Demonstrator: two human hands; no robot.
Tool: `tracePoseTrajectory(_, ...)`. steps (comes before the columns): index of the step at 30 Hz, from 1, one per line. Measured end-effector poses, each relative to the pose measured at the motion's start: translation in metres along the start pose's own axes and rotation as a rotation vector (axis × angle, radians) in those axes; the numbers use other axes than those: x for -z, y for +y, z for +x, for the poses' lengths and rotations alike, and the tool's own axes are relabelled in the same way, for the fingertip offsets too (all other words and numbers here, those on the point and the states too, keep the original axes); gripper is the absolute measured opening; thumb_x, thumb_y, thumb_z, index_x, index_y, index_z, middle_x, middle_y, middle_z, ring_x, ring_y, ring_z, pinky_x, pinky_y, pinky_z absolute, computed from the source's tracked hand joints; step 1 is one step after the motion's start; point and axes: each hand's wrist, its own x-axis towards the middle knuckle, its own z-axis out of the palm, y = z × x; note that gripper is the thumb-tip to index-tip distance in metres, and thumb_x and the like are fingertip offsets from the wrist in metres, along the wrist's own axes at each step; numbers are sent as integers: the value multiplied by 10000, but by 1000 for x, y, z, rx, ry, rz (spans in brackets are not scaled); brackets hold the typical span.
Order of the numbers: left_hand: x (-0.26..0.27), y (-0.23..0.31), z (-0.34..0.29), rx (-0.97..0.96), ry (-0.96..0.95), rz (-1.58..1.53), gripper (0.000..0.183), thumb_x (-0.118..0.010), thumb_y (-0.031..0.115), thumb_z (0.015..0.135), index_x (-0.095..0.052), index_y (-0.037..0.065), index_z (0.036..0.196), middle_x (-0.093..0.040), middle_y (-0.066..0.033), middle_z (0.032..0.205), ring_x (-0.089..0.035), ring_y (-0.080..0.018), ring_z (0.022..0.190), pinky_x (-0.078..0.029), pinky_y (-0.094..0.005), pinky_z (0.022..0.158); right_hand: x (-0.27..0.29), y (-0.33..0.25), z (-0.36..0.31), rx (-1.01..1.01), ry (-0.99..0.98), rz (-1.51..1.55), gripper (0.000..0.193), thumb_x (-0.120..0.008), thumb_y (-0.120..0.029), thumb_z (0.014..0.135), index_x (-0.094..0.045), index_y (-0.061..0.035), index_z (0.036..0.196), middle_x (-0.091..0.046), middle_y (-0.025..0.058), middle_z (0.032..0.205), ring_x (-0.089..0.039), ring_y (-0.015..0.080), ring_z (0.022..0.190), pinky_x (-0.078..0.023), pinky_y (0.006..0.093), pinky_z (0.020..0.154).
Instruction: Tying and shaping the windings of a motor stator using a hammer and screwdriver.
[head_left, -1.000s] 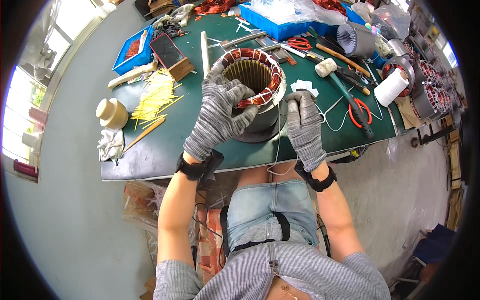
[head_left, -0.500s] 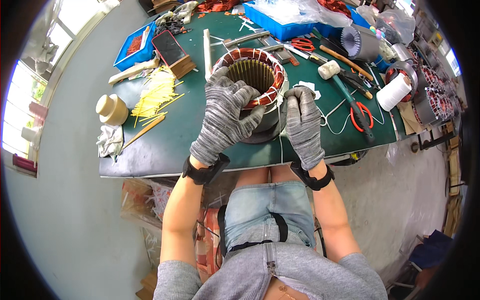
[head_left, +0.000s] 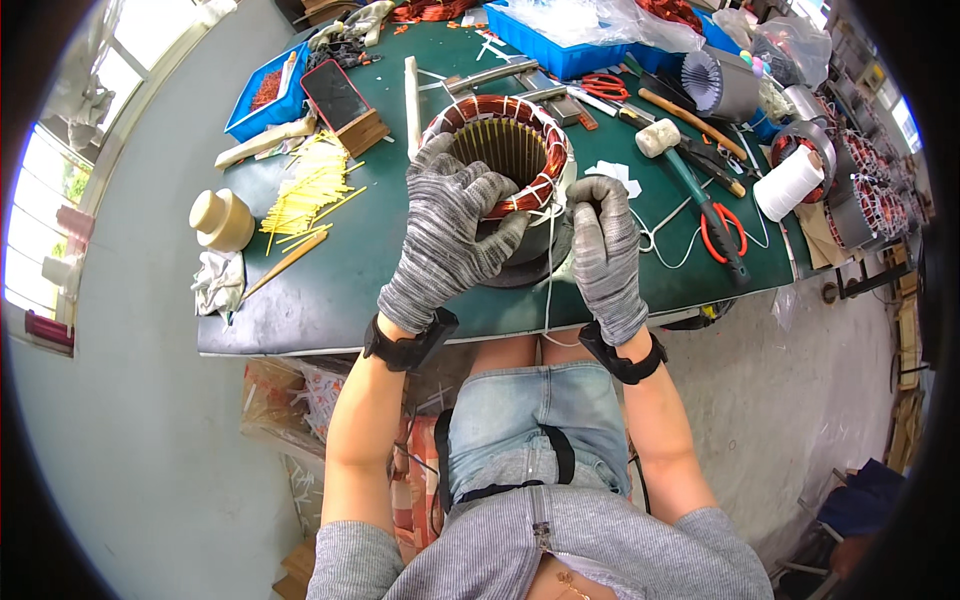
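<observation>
A motor stator (head_left: 541, 245) stands upright on the green table in front of me, its copper winding ring (head_left: 553, 150) laced with white cord. My left hand (head_left: 450, 225), in a grey striped glove, grips the near left of the ring, fingers over the rim and thumb at its front. My right hand (head_left: 605, 240), gloved alike, is closed in a pinch just right of the stator; what its fingertips hold is too small to make out. White lacing cord (head_left: 549, 275) hangs from the ring's front down over the table edge.
To the left lie yellow strips (head_left: 308, 190), a wooden stick (head_left: 285, 262) and a phone (head_left: 335, 95) on a wooden block. On the right are a mallet (head_left: 660, 138), red-handled scissors (head_left: 722, 235) and a white cord spool (head_left: 788, 185). Blue bins (head_left: 560, 58) line the back.
The hanging cord has shifted left, away from my right hand, and now droops in a curve past the table edge. My right hand has turned slightly; my left stays on the ring.
</observation>
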Motion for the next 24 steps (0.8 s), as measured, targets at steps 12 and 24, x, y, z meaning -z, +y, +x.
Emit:
tracePoseTrajectory(12,2,0,-1,11,-1,-14,246,-731,125,616,-639,76,838,-584,-77,753,-478,-384,1088,-342,-495,957,8,-1,0,-40,-96,66,347,-403,-73,902,-472,-11,1236,-558,119,1088,-545,184,952,-439,306,872)
tracePoseTrajectory(24,4,5,-1,21,-2,-14,196,-702,165,670,-640,81,837,-567,-66,735,-542,-305,892,-286,-483,1030,-9,1,1,110,-18,87,321,-425,-61,890,-514,-39,1198,-578,159,1090,-566,261,960,-449,348,857)
